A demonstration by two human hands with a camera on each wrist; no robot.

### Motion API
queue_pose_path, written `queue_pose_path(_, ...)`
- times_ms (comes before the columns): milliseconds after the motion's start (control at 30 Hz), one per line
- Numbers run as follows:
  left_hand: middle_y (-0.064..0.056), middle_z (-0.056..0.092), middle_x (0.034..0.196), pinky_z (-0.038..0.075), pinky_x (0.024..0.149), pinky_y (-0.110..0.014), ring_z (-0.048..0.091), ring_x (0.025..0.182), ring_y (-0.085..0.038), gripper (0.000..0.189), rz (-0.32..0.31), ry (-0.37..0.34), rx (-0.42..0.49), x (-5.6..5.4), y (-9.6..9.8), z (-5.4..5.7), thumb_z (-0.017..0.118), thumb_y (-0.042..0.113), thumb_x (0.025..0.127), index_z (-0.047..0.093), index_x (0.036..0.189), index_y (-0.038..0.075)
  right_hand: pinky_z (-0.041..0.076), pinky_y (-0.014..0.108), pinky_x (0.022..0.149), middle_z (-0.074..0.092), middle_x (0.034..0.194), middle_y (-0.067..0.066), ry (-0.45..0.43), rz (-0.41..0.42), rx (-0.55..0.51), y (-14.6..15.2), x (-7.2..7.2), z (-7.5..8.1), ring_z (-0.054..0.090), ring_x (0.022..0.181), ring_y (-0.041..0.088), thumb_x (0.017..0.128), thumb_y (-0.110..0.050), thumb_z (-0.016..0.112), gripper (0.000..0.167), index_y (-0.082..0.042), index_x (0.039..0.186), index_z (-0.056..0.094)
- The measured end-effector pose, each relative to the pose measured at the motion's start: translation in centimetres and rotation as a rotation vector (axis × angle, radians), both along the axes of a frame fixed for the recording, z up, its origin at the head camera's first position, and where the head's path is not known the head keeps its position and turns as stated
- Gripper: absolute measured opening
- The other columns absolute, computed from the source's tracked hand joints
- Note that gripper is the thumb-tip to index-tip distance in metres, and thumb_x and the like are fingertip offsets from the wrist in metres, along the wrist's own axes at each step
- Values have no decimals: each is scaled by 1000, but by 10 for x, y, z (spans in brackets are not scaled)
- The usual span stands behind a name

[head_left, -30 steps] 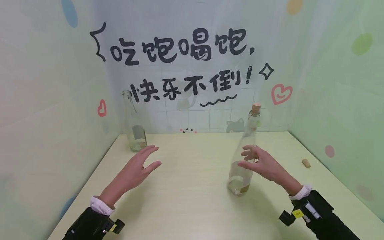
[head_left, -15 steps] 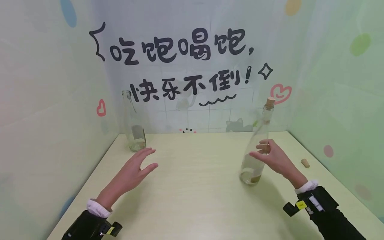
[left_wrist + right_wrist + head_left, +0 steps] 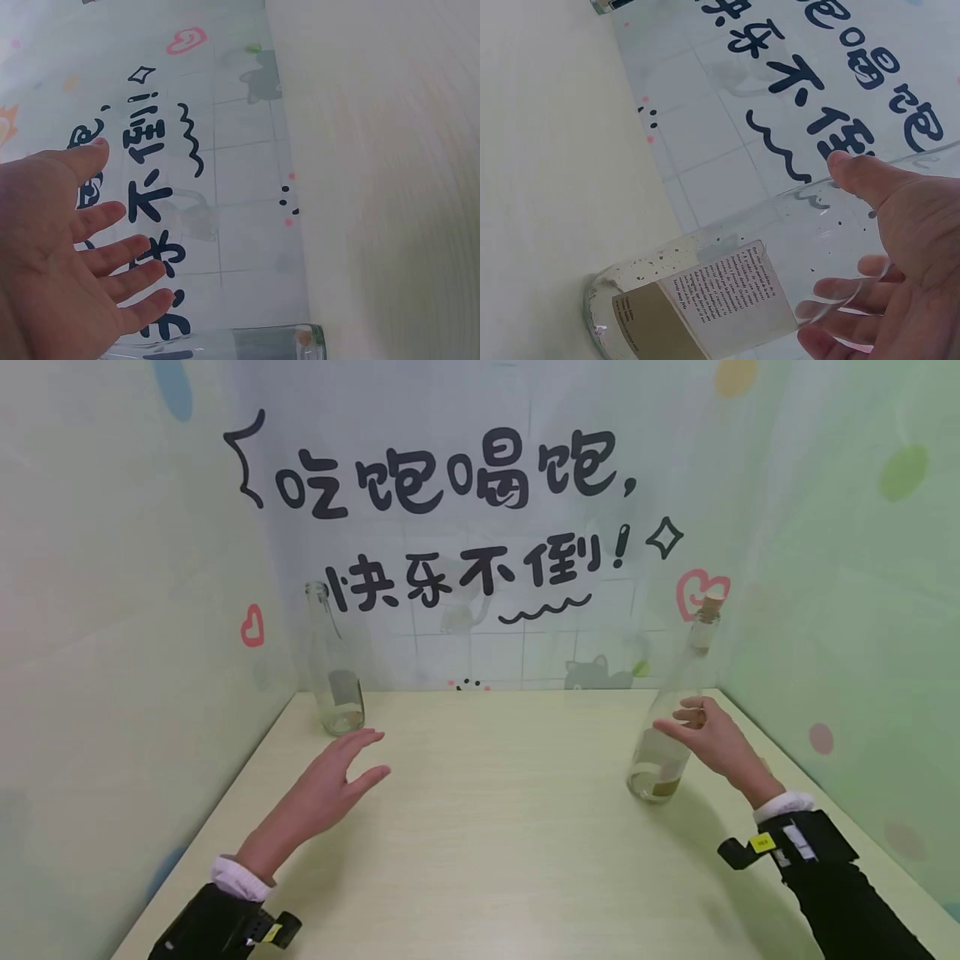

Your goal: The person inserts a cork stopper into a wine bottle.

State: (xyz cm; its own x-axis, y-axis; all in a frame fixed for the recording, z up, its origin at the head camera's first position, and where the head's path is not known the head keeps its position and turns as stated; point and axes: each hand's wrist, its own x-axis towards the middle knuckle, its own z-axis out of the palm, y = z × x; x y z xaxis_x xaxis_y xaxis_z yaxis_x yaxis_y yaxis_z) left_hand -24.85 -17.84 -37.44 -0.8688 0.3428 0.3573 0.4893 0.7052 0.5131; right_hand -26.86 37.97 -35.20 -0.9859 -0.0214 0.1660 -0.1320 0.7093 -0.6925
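My right hand [image 3: 716, 739] grips a clear glass bottle [image 3: 663, 752] round its body, thumb on the near side and fingers behind the glass. A cork [image 3: 711, 607] sits in its mouth, and the bottle leans to the right. The right wrist view shows a printed label [image 3: 727, 300] low on the bottle; whether its base touches the table I cannot tell. My left hand [image 3: 322, 793] hovers over the left side, fingers extended and apart, holding nothing. Beyond its fingertips an uncorked clear glass bottle [image 3: 337, 689] stands upright at the back left.
A pale wooden table [image 3: 480, 827] lies between printed fabric walls on three sides. The back wall [image 3: 480, 652] carries large black lettering. A small loose cork [image 3: 765, 765] is mostly hidden behind my right wrist.
My right hand has carried the corked bottle to the right and farther back, and the bottle leans more. The loose cork has become mostly covered. My left hand has shifted slightly left.
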Motion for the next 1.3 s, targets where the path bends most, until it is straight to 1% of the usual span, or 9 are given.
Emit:
queue_pose_path(100,-22,43,156,34,113,-64,36,145,-44,60,17,-11,-12,0,-3,2,67,29,102,47,151,1,45,65,103,45,148,37,3,-8,12,7,-5,0,46,135,52,100,-52,63,89,11,152,28)
queue_pose_path(267,-25,45,154,36,112,-65,39,142,-46,61,40,-6,-50,-3,-8,3,67,30,102,47,150,-2,44,67,103,44,146,39,8,-28,13,19,-14,0,45,135,54,100,-53,63,91,13,152,27)
queue_pose_path(400,-26,45,153,36,111,-66,40,142,-47,61,66,3,-77,-7,-13,0,68,29,101,47,150,-2,44,67,103,43,146,40,-3,-45,13,27,-22,1,44,134,55,100,-53,62,93,14,153,25)
queue_pose_path(600,-27,47,152,36,110,-68,42,140,-48,62,132,28,-120,-14,-24,-7,69,29,101,47,151,-1,43,67,104,39,146,43,-37,-60,23,37,-31,7,42,133,58,102,-53,59,97,18,153,18)
queue_pose_path(767,-28,48,151,33,109,-71,43,138,-50,62,168,33,-136,-16,-31,-7,68,31,101,48,150,0,40,68,106,37,148,44,-63,-75,5,48,-40,10,41,133,58,101,-56,57,102,18,155,12)
queue_pose_path(900,-31,48,148,35,109,-70,44,136,-51,61,190,50,-148,-19,-39,-6,68,30,101,48,148,-3,37,69,107,31,150,45,-83,-89,1,54,-43,15,37,135,59,101,-59,56,105,18,155,10)
queue_pose_path(1000,-32,48,147,36,109,-68,44,135,-52,62,205,68,-160,-24,-46,-6,68,29,101,47,148,-6,39,69,106,29,149,46,-86,-101,29,57,-46,18,38,133,59,101,-61,55,105,19,154,11)
queue_pose_path(1133,-34,49,145,35,105,-73,45,133,-53,62,237,99,-184,-33,-58,-6,68,28,100,47,146,-8,42,67,105,29,148,47,-92,-106,45,64,-51,20,45,127,59,101,-61,54,106,20,154,11)
queue_pose_path(1300,-35,49,143,36,98,-76,46,129,-55,63,280,120,-224,-46,-78,-13,69,28,99,48,145,-9,43,67,105,27,149,47,-117,-99,31,69,-56,21,49,125,60,102,-59,54,105,20,154,8)
